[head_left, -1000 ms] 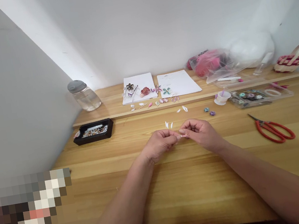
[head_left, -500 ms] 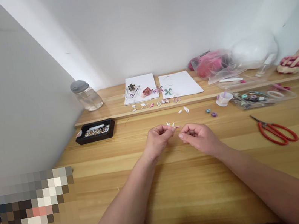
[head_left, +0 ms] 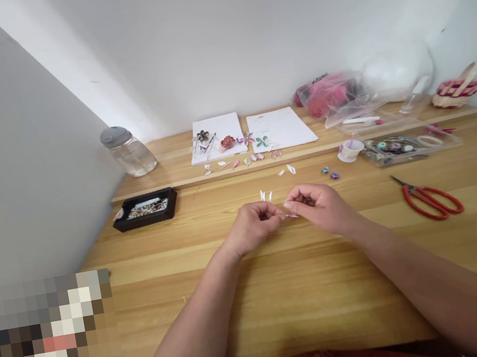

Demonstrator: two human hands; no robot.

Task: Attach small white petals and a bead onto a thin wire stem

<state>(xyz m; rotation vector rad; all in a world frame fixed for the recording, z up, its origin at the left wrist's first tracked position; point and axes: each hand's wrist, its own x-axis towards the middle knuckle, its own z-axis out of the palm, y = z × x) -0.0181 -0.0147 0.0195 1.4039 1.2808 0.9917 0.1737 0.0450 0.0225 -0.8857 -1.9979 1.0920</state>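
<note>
Near the middle of the wooden table, my left hand [head_left: 256, 225] pinches a small pink petal-like piece [head_left: 291, 215] that sticks out to the right of its fingertips. My right hand [head_left: 316, 205] is closed just above and right of that piece, thumb and forefinger pressed together. Whatever sits between those fingers is too small to make out. Small white petals [head_left: 263, 196] lie just behind my left hand, and more white petals [head_left: 290, 169] lie farther back.
Red-handled scissors [head_left: 433, 201] lie at the right. A black bead tray [head_left: 146, 217] and a lidded jar [head_left: 129, 154] stand at the left. On the raised shelf are paper sheets [head_left: 285, 128], petals and flowers. A clear box [head_left: 411, 148], spool [head_left: 350, 151] and basket [head_left: 457, 91] are at the right.
My left hand has moved slightly down relative to the white petals, uncovering more of them. My right hand has come closer to the pink piece. The whole view has shifted slightly.
</note>
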